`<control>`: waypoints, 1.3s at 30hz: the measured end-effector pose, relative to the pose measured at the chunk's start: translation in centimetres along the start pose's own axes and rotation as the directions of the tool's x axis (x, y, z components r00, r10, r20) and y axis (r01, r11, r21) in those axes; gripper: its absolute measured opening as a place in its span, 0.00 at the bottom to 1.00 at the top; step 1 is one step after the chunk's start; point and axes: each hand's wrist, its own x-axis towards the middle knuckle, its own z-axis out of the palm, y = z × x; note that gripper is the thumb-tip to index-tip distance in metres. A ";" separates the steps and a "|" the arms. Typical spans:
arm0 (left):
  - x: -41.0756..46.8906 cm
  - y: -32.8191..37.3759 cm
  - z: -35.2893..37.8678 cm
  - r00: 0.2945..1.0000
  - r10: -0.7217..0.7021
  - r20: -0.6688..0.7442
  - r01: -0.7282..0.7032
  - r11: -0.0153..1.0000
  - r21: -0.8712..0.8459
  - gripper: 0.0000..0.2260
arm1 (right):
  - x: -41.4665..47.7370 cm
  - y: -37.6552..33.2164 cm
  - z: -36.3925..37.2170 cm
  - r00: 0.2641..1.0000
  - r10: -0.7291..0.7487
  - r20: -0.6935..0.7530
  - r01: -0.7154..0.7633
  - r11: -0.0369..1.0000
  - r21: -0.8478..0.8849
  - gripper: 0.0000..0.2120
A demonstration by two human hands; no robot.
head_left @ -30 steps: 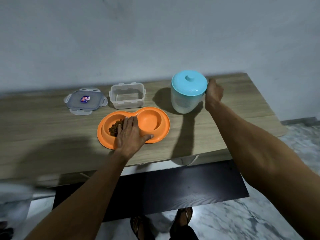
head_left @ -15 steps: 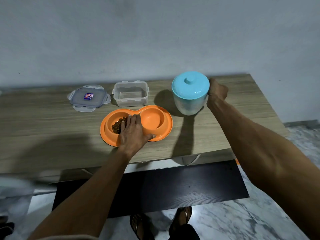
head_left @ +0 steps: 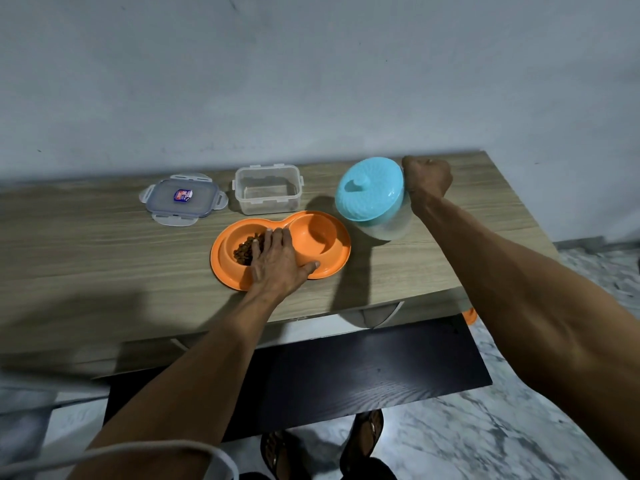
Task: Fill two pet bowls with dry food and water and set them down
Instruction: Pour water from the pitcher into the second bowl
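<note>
Tilting toward the double bowl (head_left: pixel 280 249), the jug (head_left: pixel 374 202) is held off the bench (head_left: pixel 86 244) by its handle, around which the right hand (head_left: pixel 427 180) is clenched. The water step is judged to be in hand, the dry food being already in place. No water is seen leaving the jug, and the blue lid (head_left: pixel 369 188) is on it. A further tilt is called for next, with the stream aimed into the right well (head_left: pixel 320 237); how water passes the lid cannot be told, so a sudden gush is to be guarded against.

The bowl is one orange piece with two wells, set near the front edge of the bench, about midway along it. Brown kibble (head_left: pixel 246 249) lies in the left well; the right well looks dry. The left hand (head_left: pixel 278 261) is laid flat across the middle of the bowl, fingers (head_left: pixel 273 237) spread and grasping nothing, steadying it. Toward the back edge stand an empty clear box (head_left: pixel 267 194) and its lid (head_left: pixel 183 199).
</note>
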 end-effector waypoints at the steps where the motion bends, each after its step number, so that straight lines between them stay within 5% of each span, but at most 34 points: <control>1: 0.0 0.0 0.0 1.000 0.003 0.000 -0.003 1.000 -0.003 0.44 | -0.2 -0.2 0.1 1.000 -0.020 0.002 0.020 1.000 -0.008 0.12; 20: -0.2 -0.5 -0.6 0.999 0.039 0.026 -0.039 0.999 0.006 0.41 | -3.4 -3.0 0.3 0.966 -0.250 0.063 0.255 0.900 -0.352 0.20; 39: -0.2 -0.5 -0.4 0.999 0.030 0.039 -0.029 0.999 -0.019 0.41 | -3.9 -3.7 0.2 0.968 -0.244 0.060 0.249 0.896 -0.368 0.20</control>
